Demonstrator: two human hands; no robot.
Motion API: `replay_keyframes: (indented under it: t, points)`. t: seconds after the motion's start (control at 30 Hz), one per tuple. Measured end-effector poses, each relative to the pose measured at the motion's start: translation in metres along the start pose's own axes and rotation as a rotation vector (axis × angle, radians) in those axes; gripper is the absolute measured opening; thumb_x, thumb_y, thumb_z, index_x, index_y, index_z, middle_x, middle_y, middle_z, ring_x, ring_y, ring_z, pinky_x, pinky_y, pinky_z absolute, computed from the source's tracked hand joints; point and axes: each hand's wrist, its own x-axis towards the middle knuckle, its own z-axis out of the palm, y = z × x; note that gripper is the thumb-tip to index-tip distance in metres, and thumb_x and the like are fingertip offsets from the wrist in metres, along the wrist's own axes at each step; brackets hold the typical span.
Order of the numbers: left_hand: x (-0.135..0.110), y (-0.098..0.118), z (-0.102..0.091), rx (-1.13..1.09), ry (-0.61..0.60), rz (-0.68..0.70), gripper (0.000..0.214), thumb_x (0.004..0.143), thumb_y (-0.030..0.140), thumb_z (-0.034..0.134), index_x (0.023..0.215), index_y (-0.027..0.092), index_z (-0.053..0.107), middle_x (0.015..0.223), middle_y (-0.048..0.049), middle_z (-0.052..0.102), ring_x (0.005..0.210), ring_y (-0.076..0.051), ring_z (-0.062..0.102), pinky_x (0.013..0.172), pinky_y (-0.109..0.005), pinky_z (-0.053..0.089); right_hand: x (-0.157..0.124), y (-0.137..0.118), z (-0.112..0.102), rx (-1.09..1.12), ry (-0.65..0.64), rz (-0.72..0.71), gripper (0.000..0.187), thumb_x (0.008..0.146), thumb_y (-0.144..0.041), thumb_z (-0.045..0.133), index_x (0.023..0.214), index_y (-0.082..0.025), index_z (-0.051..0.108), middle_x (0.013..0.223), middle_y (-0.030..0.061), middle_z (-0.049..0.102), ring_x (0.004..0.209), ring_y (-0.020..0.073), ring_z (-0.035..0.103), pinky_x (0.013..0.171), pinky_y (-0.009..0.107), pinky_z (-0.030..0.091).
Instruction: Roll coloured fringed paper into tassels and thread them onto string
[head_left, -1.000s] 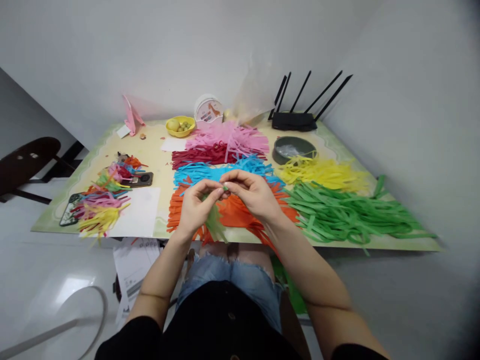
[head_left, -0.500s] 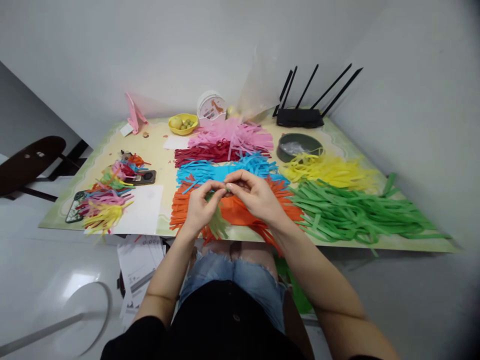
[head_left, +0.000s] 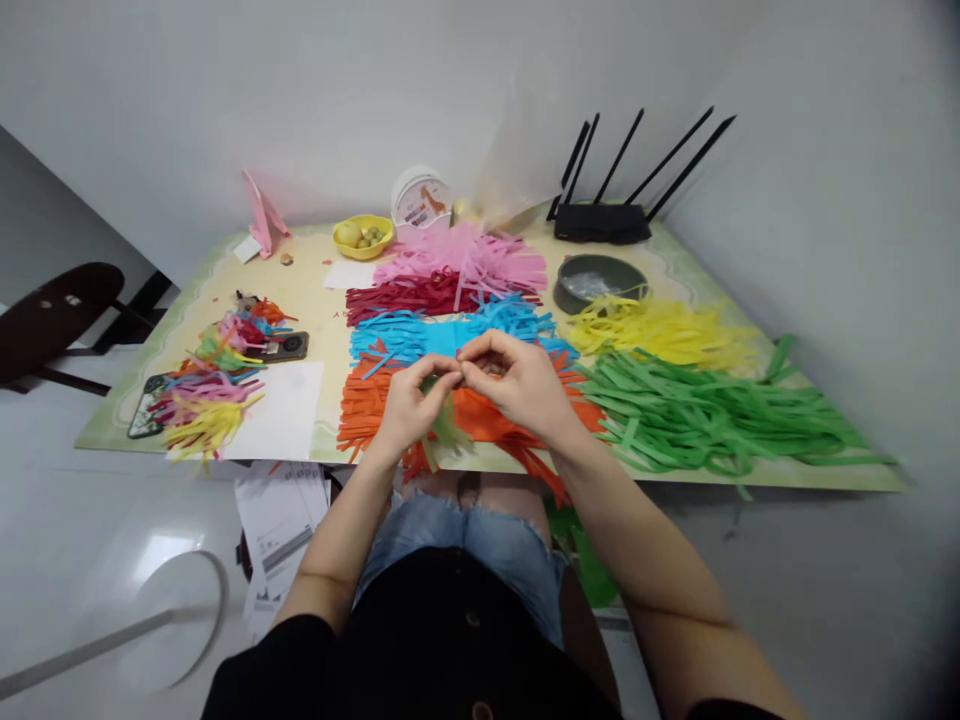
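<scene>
Over the orange fringed strips (head_left: 364, 408), my left hand (head_left: 411, 402) and my right hand (head_left: 519, 388) meet fingertip to fingertip. Both are closed in a pinch on the top end of a light green fringed tassel (head_left: 448, 438), whose strands hang below the fingers. The exact spot under the fingertips is mostly hidden. Behind my hands lie blue fringed strips (head_left: 390, 338), dark red ones (head_left: 401, 298) and pink ones (head_left: 472, 262). Yellow strips (head_left: 667, 335) and long green strips (head_left: 727, 415) are piled to the right.
Multicoloured tassels (head_left: 210, 400) lie at the left, by a phone (head_left: 146, 408), a dark device (head_left: 286, 347) and white paper (head_left: 289, 415). Farther back stand a yellow fruit bowl (head_left: 358, 250), a round white box (head_left: 421, 196), a dark green bowl (head_left: 581, 300) and a black router (head_left: 602, 222).
The view has shifted slightly. My hands stay pinched together over the orange strips, with the fingers slightly rearranged on the light green tassel.
</scene>
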Motion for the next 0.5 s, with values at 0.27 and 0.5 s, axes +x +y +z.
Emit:
replay_keyframes:
  t: [0.27, 0.5]
  points:
    - [0.004, -0.011, 0.0, -0.194, -0.022, -0.132, 0.019, 0.085, 0.034, 0.071, 0.083, 0.016, 0.07, 0.076, -0.0041, 0.073, 0.072, -0.015, 0.068, 0.074, -0.027, 0.054, 0.005, 0.016, -0.004, 0.328, -0.109, 0.153, 0.032, 0.072, -0.045, 0.08, 0.087, -0.019, 0.068, 0.077, 0.0019, 0.071, 0.07, 0.0157, 0.068, 0.071, 0.031, 0.057]
    - [0.007, -0.017, 0.002, -0.216, -0.064, -0.17, 0.024, 0.083, 0.039, 0.073, 0.08, 0.016, 0.069, 0.073, -0.0035, 0.072, 0.068, -0.014, 0.068, 0.072, -0.027, 0.055, 0.001, 0.031, -0.002, 0.413, -0.122, 0.199, 0.04, 0.071, -0.051, 0.082, 0.091, -0.018, 0.072, 0.082, 0.004, 0.075, 0.074, 0.0173, 0.072, 0.076, 0.033, 0.059]
